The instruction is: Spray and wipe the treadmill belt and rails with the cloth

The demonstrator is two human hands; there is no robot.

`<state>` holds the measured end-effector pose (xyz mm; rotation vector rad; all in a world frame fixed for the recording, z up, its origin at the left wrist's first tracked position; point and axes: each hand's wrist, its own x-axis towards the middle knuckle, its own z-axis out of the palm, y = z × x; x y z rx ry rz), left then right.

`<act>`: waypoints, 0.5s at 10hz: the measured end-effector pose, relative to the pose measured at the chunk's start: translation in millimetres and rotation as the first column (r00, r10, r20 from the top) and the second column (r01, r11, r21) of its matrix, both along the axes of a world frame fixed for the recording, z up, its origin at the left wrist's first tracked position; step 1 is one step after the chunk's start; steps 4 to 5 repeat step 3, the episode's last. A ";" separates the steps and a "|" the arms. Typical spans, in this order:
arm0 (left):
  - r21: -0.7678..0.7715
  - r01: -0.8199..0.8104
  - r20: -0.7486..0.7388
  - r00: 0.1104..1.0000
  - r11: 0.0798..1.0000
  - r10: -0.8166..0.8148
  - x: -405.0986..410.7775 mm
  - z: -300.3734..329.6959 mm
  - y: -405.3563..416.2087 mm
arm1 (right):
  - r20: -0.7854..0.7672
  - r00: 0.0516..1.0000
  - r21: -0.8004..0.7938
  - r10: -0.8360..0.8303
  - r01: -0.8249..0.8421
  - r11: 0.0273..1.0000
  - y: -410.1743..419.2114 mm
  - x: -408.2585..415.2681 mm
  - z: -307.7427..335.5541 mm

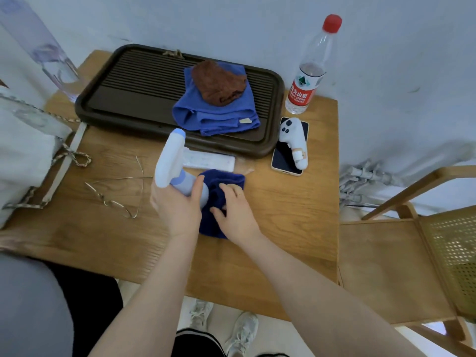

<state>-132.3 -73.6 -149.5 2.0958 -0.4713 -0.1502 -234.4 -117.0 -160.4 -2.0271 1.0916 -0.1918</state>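
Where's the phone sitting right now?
The phone lies flat at the table's right side, just right of the dark tray, below the water bottle, with a white controller on it.

Navy cloth (221, 199), white spray bottle (171, 161) with pale blue collar, at 12 o'clock dark brown slatted tray (134, 81) bearing royal blue towel (216, 117) and rust-brown rag (219, 82), clear bottle (311, 68) with red cap and label, honey wood-grain table (283, 215)

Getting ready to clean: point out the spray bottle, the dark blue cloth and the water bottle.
spray bottle (172, 161): head view, white sprayer head.
dark blue cloth (219, 181): head view, upper folded part.
water bottle (302, 92): head view, red label.
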 end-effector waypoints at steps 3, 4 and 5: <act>0.080 0.047 0.051 0.997 0.996 -0.051 -41.4 -5.5 19.2 | -0.208 0.952 -0.105 0.227 -0.252 0.962 -6.6 -27.1 8.4; 0.080 0.047 0.051 0.997 0.996 -0.051 -41.4 -5.5 19.2 | -0.208 0.952 -0.105 0.227 -0.252 0.962 -6.6 -27.1 8.4; 0.080 0.047 0.051 0.997 0.996 -0.051 -41.4 -5.5 19.2 | -0.208 0.952 -0.105 0.227 -0.252 0.962 -6.6 -27.1 8.4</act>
